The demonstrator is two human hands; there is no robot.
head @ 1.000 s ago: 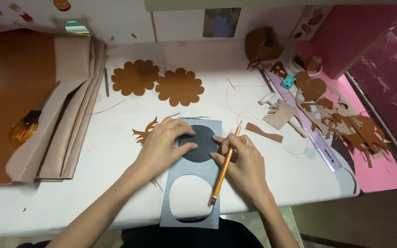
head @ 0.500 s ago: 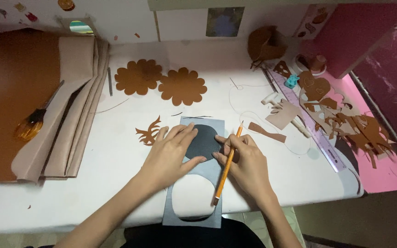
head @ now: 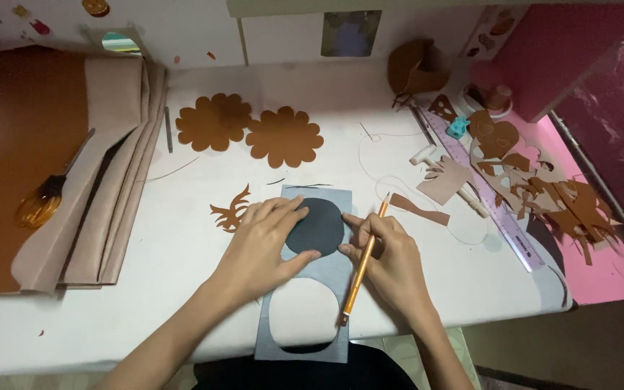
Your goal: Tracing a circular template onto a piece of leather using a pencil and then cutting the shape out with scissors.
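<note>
Grey-blue sheet [head: 330, 289] lies lengthwise at the near edge of the white table [head: 182, 289], w/ a rounded hole already cut in its near half so the table shows through. On its far half sits a dark rounded template [head: 317, 225] — placed on uncut material, prob. so its outline can be traced there.

Left hand [head: 261, 245] lies flat w/ fingers spread over the template's left side & the sheet, thumb along the lower edge — pressing down, it seems, so neither piece slides. Right hand [head: 391, 260] is closed in a writing grip, pinching an orange pencil [head: 363, 260]; the pencil slants from near the template's right rim down toward the person, and the fingertips touch that rim. Whether the lead is on the sheet I can't tell.

Rest, big to small: brown & beige material stack [head: 59, 166] at left, w/ amber-handled scissors [head: 45, 198] lying on it, out of the way. Two brown flower-shaped cutouts [head: 254, 130] sit side by side beyond the sheet, well apart from it. Clear ruler [head: 485, 195] & a heap of brown scraps [head: 543, 188] are off to the right. Small brown branching cutout [head: 231, 211] just beside the left hand.
</note>
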